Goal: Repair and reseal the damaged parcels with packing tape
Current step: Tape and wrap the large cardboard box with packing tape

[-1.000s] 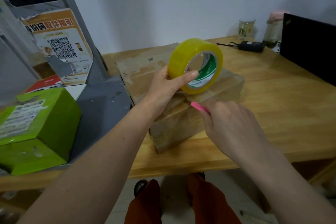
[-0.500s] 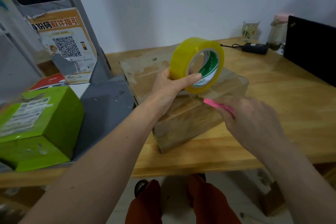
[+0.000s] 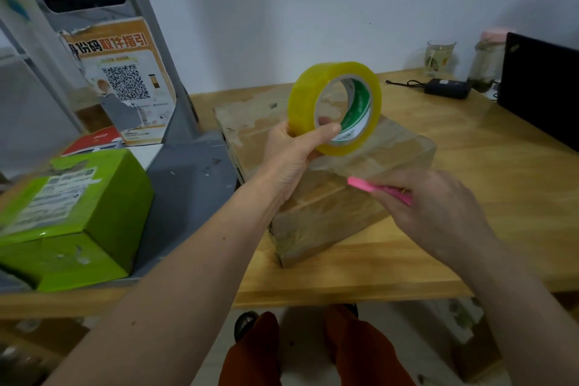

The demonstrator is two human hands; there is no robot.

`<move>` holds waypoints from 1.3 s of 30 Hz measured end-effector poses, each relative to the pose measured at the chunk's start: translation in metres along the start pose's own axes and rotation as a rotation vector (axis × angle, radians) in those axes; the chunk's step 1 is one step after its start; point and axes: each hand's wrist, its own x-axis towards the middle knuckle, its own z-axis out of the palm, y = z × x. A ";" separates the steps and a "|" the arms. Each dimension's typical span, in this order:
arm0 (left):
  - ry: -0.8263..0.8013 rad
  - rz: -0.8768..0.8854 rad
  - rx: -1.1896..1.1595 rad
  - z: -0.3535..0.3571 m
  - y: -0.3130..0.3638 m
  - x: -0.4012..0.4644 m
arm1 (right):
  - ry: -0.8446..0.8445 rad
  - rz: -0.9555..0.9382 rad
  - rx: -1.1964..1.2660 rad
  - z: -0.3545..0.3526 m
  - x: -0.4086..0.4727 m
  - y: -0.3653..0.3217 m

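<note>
Right hand (image 3: 438, 213) drew back rightward from tape roll (image 3: 334, 108), stretching clear strip further; fingers pinched pink cutter (image 3: 380, 189). Left hand (image 3: 289, 160) held roll above cardboard parcel (image 3: 319, 197), thumb across rim, fingers through core. Parcel lay on wooden table (image 3: 470, 166), green box (image 3: 78, 213) well left.

the right hand (image 3: 438, 213) has drawn the pink cutter (image 3: 380, 188) rightward from the tape roll (image 3: 335, 108).
</note>
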 end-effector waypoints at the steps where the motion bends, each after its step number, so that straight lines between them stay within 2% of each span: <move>1: 0.009 0.000 -0.046 0.000 0.001 -0.001 | -0.012 -0.007 0.017 0.002 0.000 -0.003; 7: 0.030 0.002 -0.093 0.001 0.006 -0.003 | -0.015 -0.029 0.005 0.011 0.016 -0.011; 12: 0.059 0.002 -0.128 0.001 0.007 -0.003 | 0.070 0.226 -0.109 0.001 0.020 0.015; 17: 0.126 0.027 -0.113 -0.001 0.007 0.000 | 0.261 0.413 0.013 0.006 0.002 0.040; 20: 0.175 0.040 -0.075 -0.001 0.009 -0.002 | 0.189 0.614 0.005 0.021 -0.006 0.064; 24: 0.212 0.051 -0.043 -0.001 0.009 -0.010 | -0.003 0.721 -0.048 0.040 -0.016 0.085; 25: 0.214 0.054 -0.041 -0.002 0.009 -0.012 | -0.023 0.704 -0.064 0.043 -0.018 0.085; 27: 0.218 0.064 -0.048 -0.004 0.008 -0.018 | 0.074 0.577 -0.097 0.047 -0.020 0.079; 29: 0.235 0.068 -0.071 -0.006 0.008 -0.023 | 0.241 0.322 -0.137 0.046 -0.019 0.058; 31: 0.255 0.069 -0.096 -0.007 0.007 -0.026 | 0.320 -0.008 -0.123 0.046 -0.016 0.021; 33: 0.288 0.069 -0.129 -0.008 0.005 -0.028 | 0.260 -0.298 -0.072 0.053 -0.013 -0.018; 34: 0.305 0.070 -0.147 -0.008 0.003 -0.028 | 0.183 -0.373 -0.083 0.058 -0.010 -0.032; 36: 0.330 0.076 -0.176 -0.010 0.002 -0.029 | 0.038 -0.384 -0.156 0.068 -0.003 -0.048; 39: 0.345 0.088 -0.196 -0.011 0.002 -0.029 | -0.036 -0.329 -0.242 0.072 0.011 -0.047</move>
